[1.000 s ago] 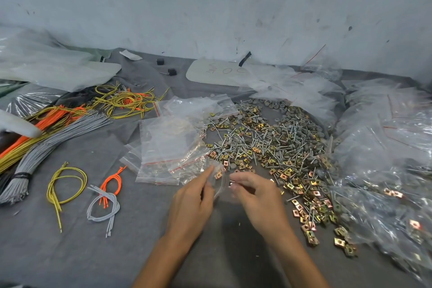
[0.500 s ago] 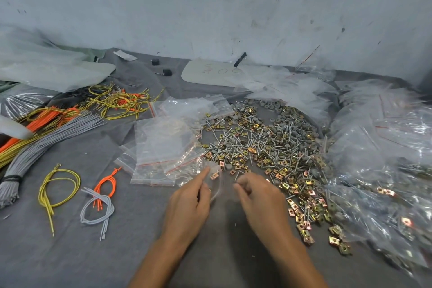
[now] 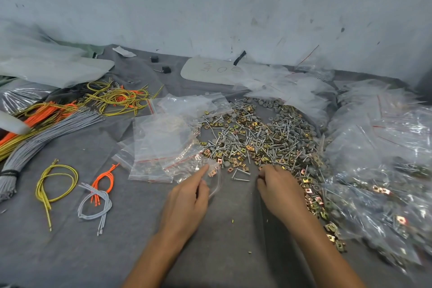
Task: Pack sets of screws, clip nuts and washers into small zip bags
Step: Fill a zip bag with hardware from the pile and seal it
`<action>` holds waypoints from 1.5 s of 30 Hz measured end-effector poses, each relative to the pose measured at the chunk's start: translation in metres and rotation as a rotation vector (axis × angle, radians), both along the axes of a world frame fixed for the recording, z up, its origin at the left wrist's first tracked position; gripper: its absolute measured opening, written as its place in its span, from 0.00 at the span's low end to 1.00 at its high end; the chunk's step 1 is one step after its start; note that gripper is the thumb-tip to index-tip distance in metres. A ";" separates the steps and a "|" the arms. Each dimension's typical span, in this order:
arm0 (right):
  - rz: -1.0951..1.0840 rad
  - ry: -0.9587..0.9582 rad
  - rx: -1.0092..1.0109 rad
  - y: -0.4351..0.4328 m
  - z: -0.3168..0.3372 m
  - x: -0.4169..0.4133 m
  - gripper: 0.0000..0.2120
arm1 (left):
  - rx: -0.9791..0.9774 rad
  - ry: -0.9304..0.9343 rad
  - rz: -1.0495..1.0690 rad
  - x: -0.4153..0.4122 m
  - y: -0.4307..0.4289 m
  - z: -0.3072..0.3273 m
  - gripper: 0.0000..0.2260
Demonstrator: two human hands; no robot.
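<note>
A big loose pile of screws, brass clip nuts and grey washers (image 3: 257, 138) lies on the grey cloth in front of me. My left hand (image 3: 187, 196) pinches a small clear zip bag (image 3: 216, 184) at the pile's near left edge; a clip nut (image 3: 212, 172) shows inside it. My right hand (image 3: 280, 189) is apart from the bag, its fingers curled down at the pile's near edge; whatever is under the fingertips is hidden. Two loose screws (image 3: 240, 175) lie between the hands. A stack of empty zip bags (image 3: 159, 147) lies just beyond my left hand.
Filled clear bags (image 3: 385, 170) are heaped along the right. On the left lie a grey wire bundle (image 3: 46, 133), a yellow wire loop (image 3: 56, 184) and a small grey and orange wire bundle (image 3: 98, 196). A white card (image 3: 210, 70) lies near the wall.
My right hand has left the mouth of the bag and moved right to the edge of the pile. My left hand keeps hold of the bag.
</note>
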State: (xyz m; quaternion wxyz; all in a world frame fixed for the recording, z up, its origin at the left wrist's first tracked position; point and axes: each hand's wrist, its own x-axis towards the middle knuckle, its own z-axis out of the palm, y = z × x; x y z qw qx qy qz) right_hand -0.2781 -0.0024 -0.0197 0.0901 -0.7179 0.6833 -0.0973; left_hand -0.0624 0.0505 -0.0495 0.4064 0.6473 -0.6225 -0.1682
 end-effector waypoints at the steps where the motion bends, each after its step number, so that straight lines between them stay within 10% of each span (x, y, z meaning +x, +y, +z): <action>1: 0.003 -0.002 0.013 -0.001 0.000 0.001 0.08 | 0.006 0.004 0.000 0.000 0.000 0.000 0.21; 22: 0.227 -0.504 -0.159 0.025 0.016 0.034 0.03 | 0.009 0.011 -0.011 -0.001 0.001 0.005 0.21; 45: 0.235 -0.169 -0.115 0.031 0.004 0.083 0.11 | -0.040 0.013 -0.036 0.000 0.003 0.004 0.22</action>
